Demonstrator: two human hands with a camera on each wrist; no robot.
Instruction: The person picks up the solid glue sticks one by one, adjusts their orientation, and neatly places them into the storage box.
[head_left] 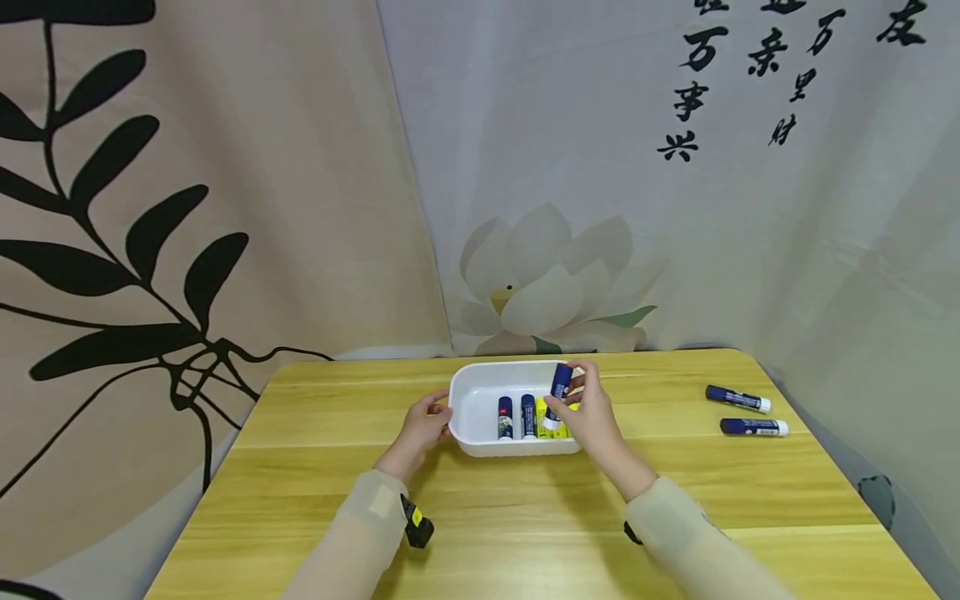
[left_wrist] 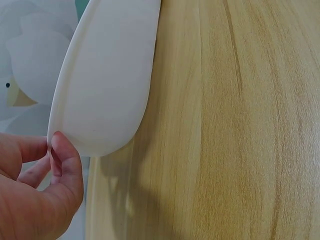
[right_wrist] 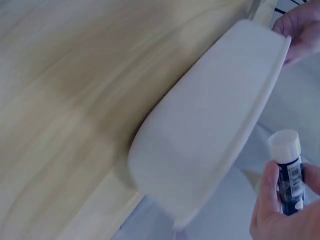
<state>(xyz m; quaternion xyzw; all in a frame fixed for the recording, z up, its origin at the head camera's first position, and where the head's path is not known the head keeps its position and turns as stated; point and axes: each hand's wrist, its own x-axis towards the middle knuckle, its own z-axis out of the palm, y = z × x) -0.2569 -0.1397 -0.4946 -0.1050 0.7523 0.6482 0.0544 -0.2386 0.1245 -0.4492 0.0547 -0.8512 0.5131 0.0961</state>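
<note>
A white plastic box stands near the table's far edge. My left hand pinches its left rim between thumb and fingers, as the left wrist view also shows. Above the box's right part, my right hand holds a dark blue glue stick with its white cap pointing down. Two more glue sticks lie in the box, a left one and one beside it. Yellow items to their right are partly hidden by the held stick and the hand.
On the wooden table, two blue glue sticks with white caps lie at the right, a farther one and a nearer one. A printed cloth hangs behind the table.
</note>
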